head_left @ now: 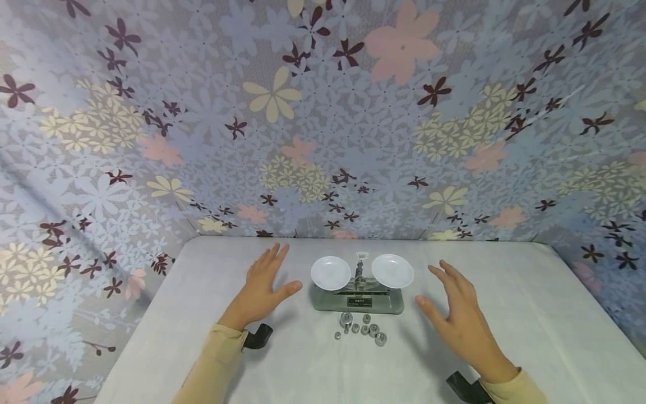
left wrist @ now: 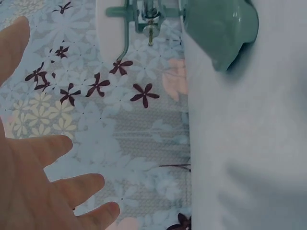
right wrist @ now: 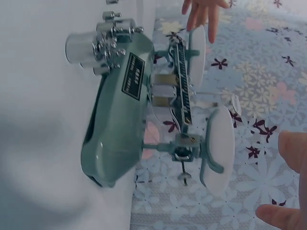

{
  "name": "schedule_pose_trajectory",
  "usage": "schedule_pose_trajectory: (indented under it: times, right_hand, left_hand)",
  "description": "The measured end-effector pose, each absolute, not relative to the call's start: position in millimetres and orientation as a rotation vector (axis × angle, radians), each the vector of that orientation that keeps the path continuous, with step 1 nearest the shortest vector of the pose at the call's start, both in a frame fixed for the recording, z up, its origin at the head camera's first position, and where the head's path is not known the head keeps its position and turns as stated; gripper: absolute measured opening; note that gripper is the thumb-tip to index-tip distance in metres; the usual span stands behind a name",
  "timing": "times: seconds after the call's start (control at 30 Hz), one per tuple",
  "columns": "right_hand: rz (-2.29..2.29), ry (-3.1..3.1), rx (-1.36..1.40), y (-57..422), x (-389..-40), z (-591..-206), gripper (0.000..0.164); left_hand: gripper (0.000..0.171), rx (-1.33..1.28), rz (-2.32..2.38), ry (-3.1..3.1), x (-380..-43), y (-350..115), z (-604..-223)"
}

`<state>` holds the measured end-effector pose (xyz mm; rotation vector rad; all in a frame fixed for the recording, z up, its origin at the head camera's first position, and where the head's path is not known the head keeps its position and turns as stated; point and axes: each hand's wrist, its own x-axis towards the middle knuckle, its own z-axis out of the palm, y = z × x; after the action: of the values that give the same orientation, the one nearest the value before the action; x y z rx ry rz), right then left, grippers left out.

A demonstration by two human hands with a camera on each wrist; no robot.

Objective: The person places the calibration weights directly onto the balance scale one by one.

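Observation:
A green balance scale stands towards the back of the table, with a white left pan and a white right pan. Several silver metal weights of different sizes stand in front of its base. My left hand hovers left of the scale, fingers spread and holding nothing. To the right of the scale my right hand is raised, likewise spread and apart from everything. In the right wrist view the scale's green base and a cluster of weights show sideways.
A white cloth covers the table. Behind and beside it rises a floral-patterned fabric wall. Each wrist wears a black strap mount, the left mount and the right mount.

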<state>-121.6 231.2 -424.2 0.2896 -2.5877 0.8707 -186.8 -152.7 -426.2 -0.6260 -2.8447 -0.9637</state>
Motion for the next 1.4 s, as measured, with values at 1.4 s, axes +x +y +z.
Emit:
schedule_pose_trajectory:
  times: [1.4]
  right_hand:
    - [1.047, -2.616, 0.316, 189, -97, -469, 0.05]
  left_hand:
    - [0.089, -0.592, -1.184, -2.839, -186, -112, -469]
